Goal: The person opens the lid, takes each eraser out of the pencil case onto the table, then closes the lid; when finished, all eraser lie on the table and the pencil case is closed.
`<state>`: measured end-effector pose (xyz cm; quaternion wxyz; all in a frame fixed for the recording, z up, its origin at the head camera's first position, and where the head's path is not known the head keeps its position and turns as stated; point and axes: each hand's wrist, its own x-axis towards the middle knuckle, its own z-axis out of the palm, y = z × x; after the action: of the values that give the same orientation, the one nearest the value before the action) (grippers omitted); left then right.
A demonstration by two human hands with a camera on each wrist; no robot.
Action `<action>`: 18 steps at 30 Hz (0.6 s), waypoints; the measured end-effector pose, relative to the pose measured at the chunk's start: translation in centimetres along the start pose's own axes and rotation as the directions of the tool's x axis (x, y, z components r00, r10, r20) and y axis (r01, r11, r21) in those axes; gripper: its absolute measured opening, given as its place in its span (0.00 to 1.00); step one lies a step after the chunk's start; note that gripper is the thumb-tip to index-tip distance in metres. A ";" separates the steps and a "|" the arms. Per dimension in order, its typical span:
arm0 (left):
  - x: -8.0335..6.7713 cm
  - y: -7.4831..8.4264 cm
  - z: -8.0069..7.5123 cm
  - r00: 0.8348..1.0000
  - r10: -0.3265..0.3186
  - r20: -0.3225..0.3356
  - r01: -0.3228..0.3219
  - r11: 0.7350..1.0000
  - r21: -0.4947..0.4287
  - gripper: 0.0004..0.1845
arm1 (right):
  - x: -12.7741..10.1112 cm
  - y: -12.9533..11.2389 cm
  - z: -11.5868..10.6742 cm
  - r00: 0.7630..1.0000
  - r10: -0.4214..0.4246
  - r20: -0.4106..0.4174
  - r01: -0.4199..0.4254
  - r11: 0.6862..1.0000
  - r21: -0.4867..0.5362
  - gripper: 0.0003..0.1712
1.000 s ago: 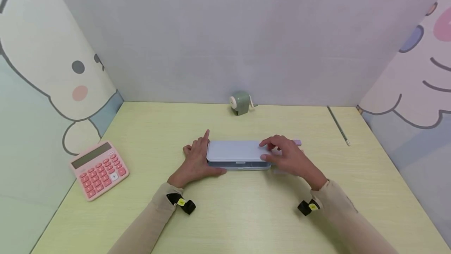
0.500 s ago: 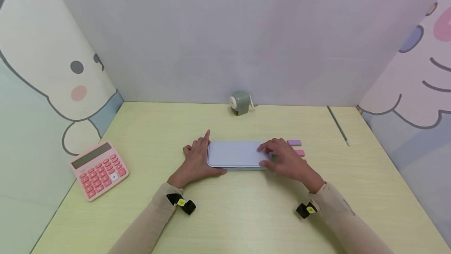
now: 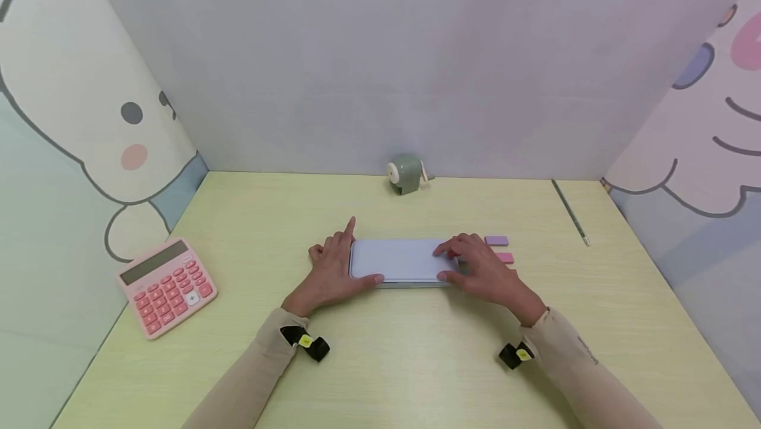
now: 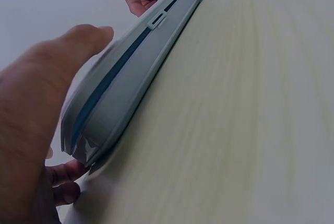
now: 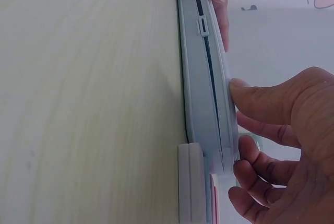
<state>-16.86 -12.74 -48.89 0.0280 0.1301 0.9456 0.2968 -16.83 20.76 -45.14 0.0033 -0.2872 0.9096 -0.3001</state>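
Head view: 1 pencil box [image 3: 397,260] lies mid-desk [image 3: 416,363]. Left hand [image 3: 330,272] grasps 1 end, right hand [image 3: 484,269] the other. Box looks hard, light, smooth; hold both ends.

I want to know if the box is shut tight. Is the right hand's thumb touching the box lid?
Touching. The right wrist view shows the right hand with its thumb tip pressed against the edge of the lid of the pencil box, no gap between them.
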 end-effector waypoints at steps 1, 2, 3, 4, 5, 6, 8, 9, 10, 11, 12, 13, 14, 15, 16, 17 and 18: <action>0.0 0.0 0.0 1.000 0.000 0.000 0.000 1.000 -0.003 0.71 | 0.0 0.0 0.0 1.000 -0.002 0.001 0.002 1.000 0.002 0.18; 0.0 0.0 0.0 1.000 -0.001 0.000 0.001 1.000 -0.004 0.70 | 0.0 0.0 0.0 1.000 -0.003 0.001 0.003 1.000 0.002 0.17; 0.1 0.0 0.0 1.000 -0.002 0.002 0.002 1.000 -0.008 0.70 | 0.0 0.0 -0.1 1.000 -0.003 0.002 0.003 1.000 0.003 0.17; 0.1 0.0 0.0 1.000 -0.002 0.003 0.002 1.000 -0.008 0.70 | 0.0 0.0 -0.1 1.000 -0.002 0.002 0.002 1.000 0.002 0.17; 0.1 0.0 0.0 1.000 -0.002 0.004 0.002 1.000 -0.009 0.70 | 0.0 0.0 0.0 1.000 -0.005 0.001 0.005 1.000 0.001 0.18; 0.2 0.0 0.0 1.000 -0.004 0.007 0.004 1.000 -0.011 0.70 | 0.0 0.1 0.0 1.000 -0.004 0.001 0.004 1.000 0.001 0.18; 0.2 0.1 -0.1 1.000 -0.010 0.010 0.010 1.000 -0.005 0.70 | 0.0 0.1 0.1 1.000 -0.006 -0.003 0.006 1.000 0.002 0.18; 0.1 0.2 -0.1 1.000 -0.014 0.012 0.014 1.000 -0.006 0.70 | 0.0 0.1 0.1 1.000 -0.004 -0.002 0.004 1.000 0.003 0.18; 0.1 0.2 -0.2 1.000 -0.018 0.015 0.018 1.000 -0.004 0.71 | -0.1 0.1 0.2 1.000 -0.003 -0.001 0.003 1.000 0.005 0.18; 0.0 0.2 -0.2 1.000 -0.023 0.018 0.023 1.000 -0.004 0.71 | -0.1 0.1 0.3 1.000 -0.002 0.001 0.002 1.000 0.009 0.18; -0.1 0.3 -0.2 0.999 -0.027 0.019 0.027 1.000 -0.002 0.71 | -0.1 0.1 0.3 1.000 0.005 0.004 -0.005 1.000 0.011 0.19; -0.1 0.3 -0.2 0.999 -0.029 0.019 0.029 1.000 0.003 0.71 | -0.2 0.1 0.4 1.000 0.007 0.006 -0.007 1.000 0.011 0.19; -0.2 0.3 -0.2 0.999 -0.031 0.021 0.030 1.000 0.003 0.71 | -0.2 0.1 0.4 1.000 0.011 0.009 -0.011 1.000 0.010 0.19; -0.2 0.3 -0.2 0.999 -0.031 0.023 0.031 0.999 0.004 0.70 | -0.2 0.0 0.4 1.000 0.016 0.015 -0.016 1.000 0.011 0.20; -0.3 0.3 -0.2 0.999 -0.031 0.023 0.031 0.999 0.008 0.70 | -0.3 0.0 0.4 1.000 0.019 0.016 -0.019 1.000 0.010 0.20; -0.3 0.4 -0.2 0.999 -0.030 0.022 0.030 1.000 0.009 0.70 | -0.3 -0.1 0.4 1.000 0.022 0.017 -0.022 1.000 0.008 0.21; -0.4 0.4 -0.2 0.999 -0.029 0.021 0.029 1.000 0.012 0.70 | -0.4 -0.2 0.5 1.000 0.025 0.017 -0.025 1.000 0.005 0.21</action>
<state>-16.42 -12.67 -48.48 0.0416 0.1198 0.9488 0.2893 -16.34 20.58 -45.49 0.0157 -0.2785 0.9122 -0.3002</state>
